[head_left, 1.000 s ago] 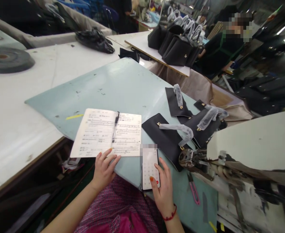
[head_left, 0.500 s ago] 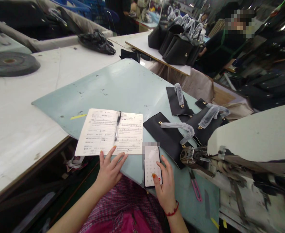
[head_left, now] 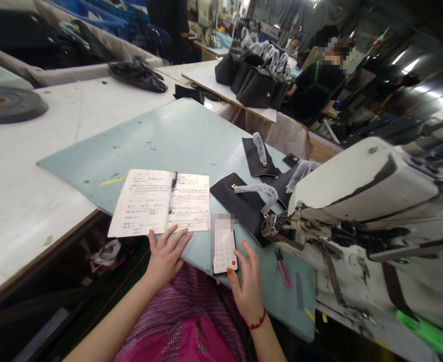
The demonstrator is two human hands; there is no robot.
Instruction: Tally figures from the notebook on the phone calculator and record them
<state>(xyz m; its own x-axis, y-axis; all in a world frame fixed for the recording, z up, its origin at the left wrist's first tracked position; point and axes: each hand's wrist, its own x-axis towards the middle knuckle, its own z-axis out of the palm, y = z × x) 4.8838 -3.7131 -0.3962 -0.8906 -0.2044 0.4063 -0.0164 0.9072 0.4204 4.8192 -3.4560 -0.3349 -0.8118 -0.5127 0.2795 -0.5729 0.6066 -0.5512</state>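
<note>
The flat, glossy smartphone [head_left: 226, 251] lay at the near edge of the smooth, pale green table [head_left: 161, 130], right of an open paper notebook [head_left: 142, 201] with a slim, clear-barrelled pen [head_left: 172, 196] along its fold. The right hand [head_left: 247, 284] was loosely spread at the smartphone's near right side, gripping nothing; the left hand [head_left: 164, 259] had its fingers splayed, tips at the notebook's near edge. Blocky blurring covered the smartphone's far end and left edge, and the handwriting was too small to read. Rightward lay black, leather-like panels [head_left: 238, 208] with plastic-wrapped handles [head_left: 259, 188], partly hidden by a worn white sewing machine [head_left: 360, 181]. Pink-handled snips [head_left: 283, 271] lay nearer. Farther off stood black handbags [head_left: 257, 85]; a dark coiled roll [head_left: 18, 108], far left, was partly out of view.
</note>
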